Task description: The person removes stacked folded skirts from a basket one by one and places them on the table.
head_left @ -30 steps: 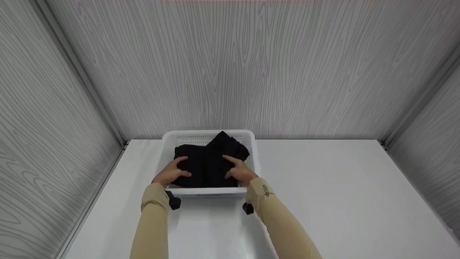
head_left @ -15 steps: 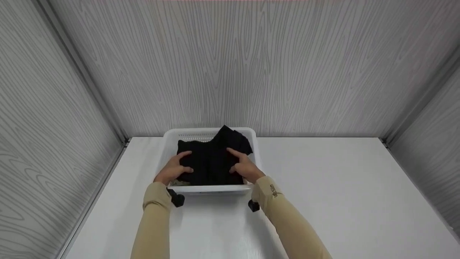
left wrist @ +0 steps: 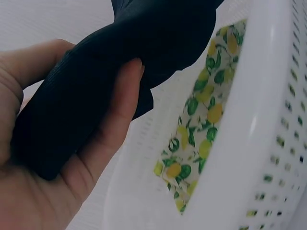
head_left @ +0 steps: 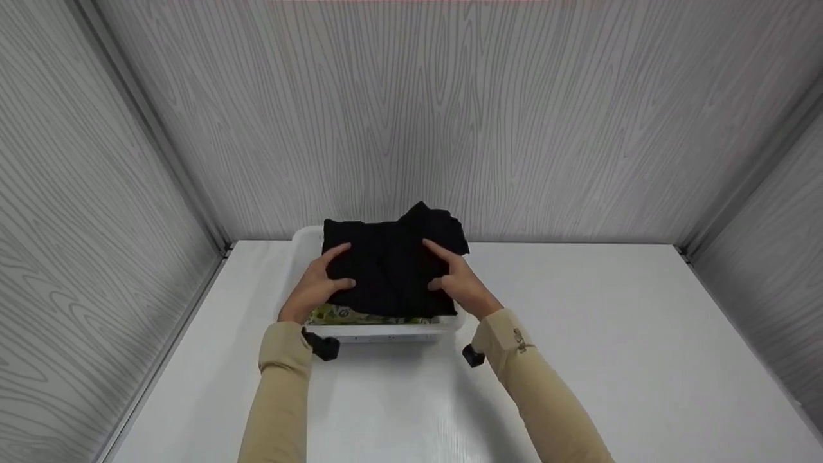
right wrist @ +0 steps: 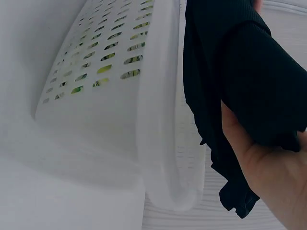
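A folded black garment (head_left: 392, 270) is held over the white plastic basket (head_left: 386, 330), with a loose corner jutting out at its upper right. My left hand (head_left: 315, 287) grips its left side, thumb on the near face; the left wrist view has the folded edge tucked into the palm. On the opposite side my right hand (head_left: 464, 283) grips the garment, and ruffled edges dangle below it in the right wrist view. Beneath, a lemon-print cloth (left wrist: 206, 110) in yellow and green lies in the basket. Most of the basket's inside is hidden by the garment in the head view.
The basket stands near the back of a white table (head_left: 611, 347), against a grey wood-grain panel (head_left: 411, 116). Another such panel (head_left: 90, 225) closes off the left side, and one rises at the right. Slotted holes line the basket's wall (right wrist: 105, 57).
Both hands have raised the black garment from inside the basket, up and slightly to the right. The lemon-print cloth under it has come into sight.
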Available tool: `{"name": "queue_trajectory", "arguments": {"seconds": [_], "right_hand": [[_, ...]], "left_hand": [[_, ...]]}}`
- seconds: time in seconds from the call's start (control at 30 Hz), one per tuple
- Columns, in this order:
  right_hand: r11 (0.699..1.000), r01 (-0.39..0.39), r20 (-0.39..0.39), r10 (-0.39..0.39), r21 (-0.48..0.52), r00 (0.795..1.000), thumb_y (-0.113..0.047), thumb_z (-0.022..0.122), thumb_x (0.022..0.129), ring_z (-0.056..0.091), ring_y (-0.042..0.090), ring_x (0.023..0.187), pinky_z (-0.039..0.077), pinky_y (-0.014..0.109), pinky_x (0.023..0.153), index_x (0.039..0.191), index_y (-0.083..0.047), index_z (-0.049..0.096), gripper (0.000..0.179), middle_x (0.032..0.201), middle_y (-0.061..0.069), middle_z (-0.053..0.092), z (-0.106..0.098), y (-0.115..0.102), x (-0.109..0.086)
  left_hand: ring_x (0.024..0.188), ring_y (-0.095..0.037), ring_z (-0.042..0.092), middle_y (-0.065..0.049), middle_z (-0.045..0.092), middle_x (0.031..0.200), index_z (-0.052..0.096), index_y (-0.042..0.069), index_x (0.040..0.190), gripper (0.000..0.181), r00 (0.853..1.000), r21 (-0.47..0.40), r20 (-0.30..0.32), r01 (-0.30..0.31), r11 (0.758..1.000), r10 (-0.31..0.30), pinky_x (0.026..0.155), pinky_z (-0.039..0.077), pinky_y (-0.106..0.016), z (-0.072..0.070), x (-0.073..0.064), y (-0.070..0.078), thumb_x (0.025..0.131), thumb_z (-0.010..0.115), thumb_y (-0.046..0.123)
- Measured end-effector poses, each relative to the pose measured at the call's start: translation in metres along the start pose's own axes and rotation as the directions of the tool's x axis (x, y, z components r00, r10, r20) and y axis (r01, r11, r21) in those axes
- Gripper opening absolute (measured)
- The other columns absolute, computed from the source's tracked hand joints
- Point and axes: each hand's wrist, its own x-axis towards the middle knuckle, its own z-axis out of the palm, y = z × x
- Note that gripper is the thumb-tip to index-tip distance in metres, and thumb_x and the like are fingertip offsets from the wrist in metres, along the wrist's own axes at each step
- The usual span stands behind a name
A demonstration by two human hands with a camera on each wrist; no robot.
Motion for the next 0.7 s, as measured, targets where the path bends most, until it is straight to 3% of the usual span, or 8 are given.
{"name": "queue_trajectory", "arguments": {"seconds": [0.7], "right_hand": [[0.998, 0.056, -0.027, -0.056, 0.013, 0.998, 0.022, 0.054, 0.078, 0.019, 0.029, 0.15, 0.023, 0.046, 0.119, 0.16, -0.017, 0.035, 0.093, 0.166, 0.013, 0.016, -0.053, 0.003, -0.041]], "left_hand": [[0.152, -0.033, 0.017, -0.015, 0.028, 0.163, 0.039, 0.008, 0.157, 0.077, 0.987, -0.092, -0.033, -0.157, 0.983, 0.155, 0.119, 0.019, -0.055, 0.053, -0.002, 0.023, 0.087, 0.068, -0.005]]}}
